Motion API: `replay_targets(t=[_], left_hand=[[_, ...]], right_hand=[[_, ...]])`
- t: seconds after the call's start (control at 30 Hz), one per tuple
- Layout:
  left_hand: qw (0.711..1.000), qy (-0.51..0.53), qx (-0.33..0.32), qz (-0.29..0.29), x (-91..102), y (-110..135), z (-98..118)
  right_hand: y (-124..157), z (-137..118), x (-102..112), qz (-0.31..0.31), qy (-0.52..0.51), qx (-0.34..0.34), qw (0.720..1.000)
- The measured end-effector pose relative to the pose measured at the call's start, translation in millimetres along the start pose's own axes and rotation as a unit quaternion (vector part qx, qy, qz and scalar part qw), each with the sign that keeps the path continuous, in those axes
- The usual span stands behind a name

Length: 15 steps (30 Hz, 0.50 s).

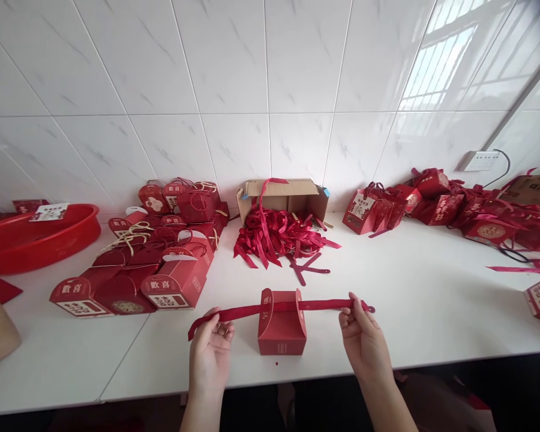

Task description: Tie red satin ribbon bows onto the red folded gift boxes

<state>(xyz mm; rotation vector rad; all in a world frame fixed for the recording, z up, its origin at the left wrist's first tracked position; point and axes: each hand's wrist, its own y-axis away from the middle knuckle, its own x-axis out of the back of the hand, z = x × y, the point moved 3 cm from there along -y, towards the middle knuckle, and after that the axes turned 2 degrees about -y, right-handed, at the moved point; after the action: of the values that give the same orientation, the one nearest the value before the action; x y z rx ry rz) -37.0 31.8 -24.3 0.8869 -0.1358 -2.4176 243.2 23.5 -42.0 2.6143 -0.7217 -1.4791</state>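
A small red gift box [281, 329] stands upright near the front edge of the white table [414, 300]. A red ribbon [247, 311] runs straight through the two raised flaps at its top and sticks out on both sides. My left hand [210, 351] pinches the ribbon's left end, fingers closed on it. My right hand [362, 339] pinches the ribbon's right end in the same way. Both hands sit level with the box top, one on each side of it.
A pile of loose red ribbons [276, 237] spills from an open cardboard box [282, 195] at the wall. Finished red boxes [162, 252] lie in a group at the left, more red boxes [436, 207] at the right. A red basin [33, 237] sits far left.
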Motion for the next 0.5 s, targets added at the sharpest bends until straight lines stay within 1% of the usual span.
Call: replay_targets(t=[0.1, 0.23, 0.4, 0.5], left_hand=[[1.000, 0.002, 0.005, 0.008, 0.7, -0.1, 0.2], [1.000, 0.010, 0.006, 0.001, 0.8, 1.3, 2.4], [0.999, -0.002, -0.048, 0.004, -6.7, 5.6, 14.3], [0.995, -0.016, -0.095, -0.002, -14.9, 6.7, 26.9]], right_hand=[[-0.6, -3.1, 1.0, -0.004, 0.000, 0.006, 1.000], [0.4, -5.1, 1.6, -0.013, 0.017, 0.020, 1.000], [1.8, -5.9, -1.9, -0.018, 0.046, 0.033, 0.998], [0.7, -12.7, -9.0, -0.011, 0.063, 0.070, 0.995]])
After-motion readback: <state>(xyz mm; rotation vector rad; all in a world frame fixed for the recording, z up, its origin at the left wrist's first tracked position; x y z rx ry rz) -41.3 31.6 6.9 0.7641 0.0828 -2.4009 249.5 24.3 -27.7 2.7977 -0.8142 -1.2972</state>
